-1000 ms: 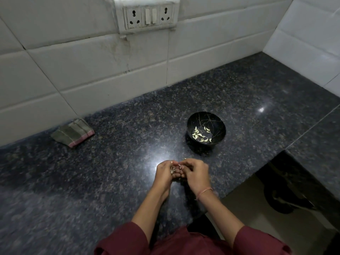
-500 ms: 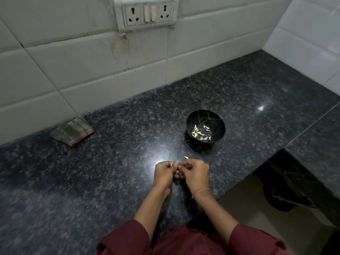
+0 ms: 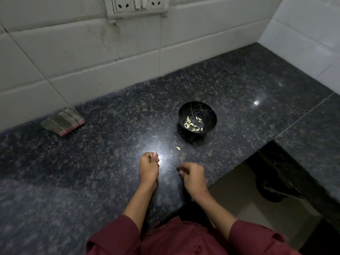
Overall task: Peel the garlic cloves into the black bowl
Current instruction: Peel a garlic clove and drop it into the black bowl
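Note:
The black bowl stands on the dark granite counter, ahead and to the right of my hands, with several peeled garlic cloves in its bottom. One loose pale clove lies on the counter between the bowl and my hands. My left hand pinches a small pale garlic piece at its fingertips. To its right, apart from it, my right hand is blurred, its fingers curled inward; nothing shows in them.
A folded grey cloth with a red edge lies at the back left against the white tiled wall. A socket panel sits on the wall above. The counter's front edge cuts back to the right of my right hand, with floor below.
My hands, joined together over the garlic before, have parted; the right hand has pulled away to the right and toward me. A clove now lies on the counter near the bowl.

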